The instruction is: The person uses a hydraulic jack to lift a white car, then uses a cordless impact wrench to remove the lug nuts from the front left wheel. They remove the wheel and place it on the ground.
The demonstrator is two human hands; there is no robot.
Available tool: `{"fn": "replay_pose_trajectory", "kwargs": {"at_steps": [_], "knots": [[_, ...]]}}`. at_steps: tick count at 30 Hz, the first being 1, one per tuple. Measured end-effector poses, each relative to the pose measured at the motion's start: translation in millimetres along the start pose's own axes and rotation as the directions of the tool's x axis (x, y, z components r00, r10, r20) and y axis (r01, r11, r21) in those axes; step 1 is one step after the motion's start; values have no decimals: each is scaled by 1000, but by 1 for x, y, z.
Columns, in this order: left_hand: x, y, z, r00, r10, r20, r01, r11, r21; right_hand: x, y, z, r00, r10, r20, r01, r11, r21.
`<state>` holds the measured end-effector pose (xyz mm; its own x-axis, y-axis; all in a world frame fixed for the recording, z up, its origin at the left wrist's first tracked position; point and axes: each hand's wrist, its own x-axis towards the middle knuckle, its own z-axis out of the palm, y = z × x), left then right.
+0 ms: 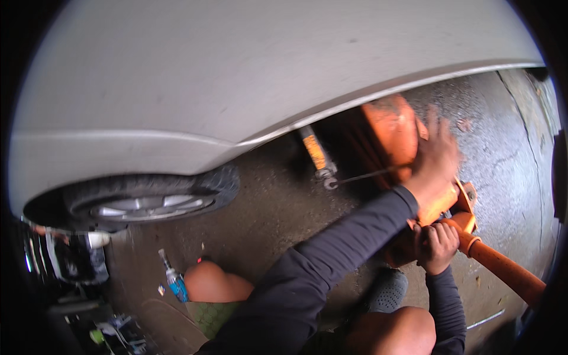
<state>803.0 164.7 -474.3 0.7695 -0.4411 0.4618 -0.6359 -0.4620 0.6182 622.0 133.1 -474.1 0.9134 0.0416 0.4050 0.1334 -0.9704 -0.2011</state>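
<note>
Two hands at one orange floor jack

The single floor jack (393, 130) lies partly under the car's edge, its orange paint scuffed and darkened by grime, its casing rounded. Nearest are two bare knees (402, 331), below and lower left of the jack, with green patterned shorts (216, 319) and one grey perforated clog (387, 290) just below it. The right hand (438, 245) is closed on the jack's near end, beside its one tubular handle (509, 266), which slopes away to the lower right. The left hand (438, 160), blurred, lies over the jack's upper body with fingers extended; whether it grips cannot be told. Left of the jack is one metal cylinder (315, 151) with an orange-yellow label; a thin rod (367, 175) runs between its end and the jack. Well to the lower left rests one teal cordless power driver (176, 286). Farther left is one black rubber tyre (222, 183) around a spoked metal wheel (154, 207). Above the jack stretches one smooth silver-grey car body (236, 65).
</note>
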Motion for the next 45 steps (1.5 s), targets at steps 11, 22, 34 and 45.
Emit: {"fn": "replay_pose_trajectory", "kwargs": {"at_steps": [11,22,34,45], "knots": [[-146,-18,-196,638,-665,-387,143,597,-790,1,-68,57,608,-124,784,-789,-198,581],[-347,-199,-210,-235,-944,232,-298,-157,-941,66,-169,183,601,6,799,-741,-371,560],[-348,-202,-202,-128,-892,433,-160,-412,-897,66,-174,186,733,189,654,-602,-267,752],[-342,-183,-182,174,-938,301,-468,-348,-813,44,-118,96,954,154,256,-291,681,672]]}}
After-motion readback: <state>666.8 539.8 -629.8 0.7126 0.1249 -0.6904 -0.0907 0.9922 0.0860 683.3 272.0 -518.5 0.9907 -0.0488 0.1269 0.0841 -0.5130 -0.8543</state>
